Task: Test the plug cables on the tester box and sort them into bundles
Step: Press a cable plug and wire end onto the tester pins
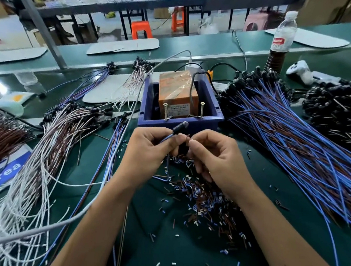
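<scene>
Both hands met just in front of the blue bin, low over the green worktop point(244, 257). The left hand point(149, 149) had its fingers curled round a plug cable point(178, 129), pinching the blue wire just below the black plug, which stuck up and away from the thumb toward the tester box point(177, 94). The right hand point(213, 155) was curled too, its thumb and forefinger pinching the cable's brown wire end beside the plug. The wire's slack looped down under the left hand. The tester box, orange and wrapped in clear tape, sat inside the blue bin point(212, 112) straight beyond the fingertips, with two screws point(201, 109) standing at its near edge. Beneath and to the near side of the hands lay a scatter of cut insulation bits point(206, 204). Right of the right hand spread a big pile of blue and brown cables point(288, 133); left of the left hand lay a bundle of white and brown cables point(51, 142). Far beyond the right hand stood a plastic bottle point(283, 38).
</scene>
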